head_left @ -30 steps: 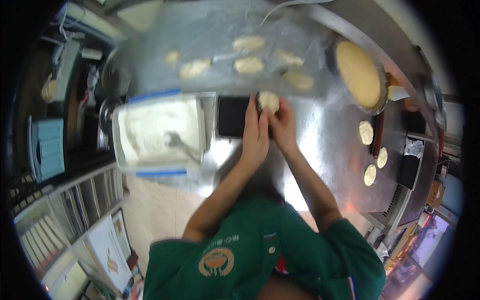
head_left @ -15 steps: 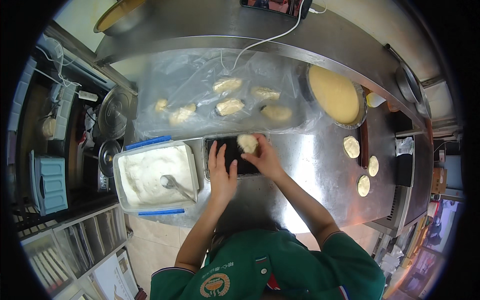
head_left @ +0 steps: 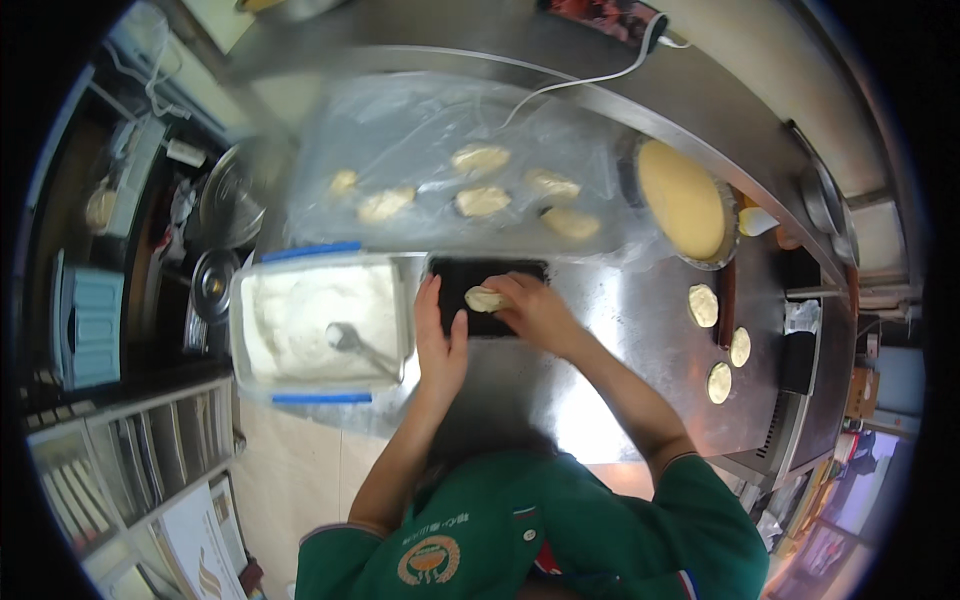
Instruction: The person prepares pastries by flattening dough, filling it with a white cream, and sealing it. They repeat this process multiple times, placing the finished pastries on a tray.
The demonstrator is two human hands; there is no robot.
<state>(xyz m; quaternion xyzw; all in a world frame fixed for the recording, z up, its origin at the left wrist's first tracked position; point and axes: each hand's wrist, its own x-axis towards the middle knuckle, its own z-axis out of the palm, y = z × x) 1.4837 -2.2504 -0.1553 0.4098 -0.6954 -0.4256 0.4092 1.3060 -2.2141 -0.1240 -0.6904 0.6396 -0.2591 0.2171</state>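
Observation:
A pale piece of dough (head_left: pixel 485 299) is pinched in the fingers of my right hand (head_left: pixel 543 316). It is held over a shallow rectangular container (head_left: pixel 540 268) with a black inside; whether that black is a filling or the bottom, I cannot tell. My left hand (head_left: pixel 441 345) rests at the container's left side, fingers stretched and apart, holding nothing. Just left of it stands a clear tub (head_left: pixel 405 330) of white powder, in which a metal scoop (head_left: pixel 343 337) lies. Beyond the container, several dough pieces (head_left: pixel 483 201) lie under clear plastic sheeting (head_left: pixel 400 130).
At the right, three flattened dough rounds (head_left: pixel 703 305) lie on the steel table (head_left: pixel 620 340) beside a dark rolling pin (head_left: pixel 727 310). A large bowl of yellow dough (head_left: pixel 683 200) stands behind them. A shelf above holds a phone (head_left: pixel 605 18) with a white cable (head_left: pixel 580 82).
My right hand has lowered the dough and turned it above the black container. My left hand stays by the container's left side. The whole view has shifted slightly.

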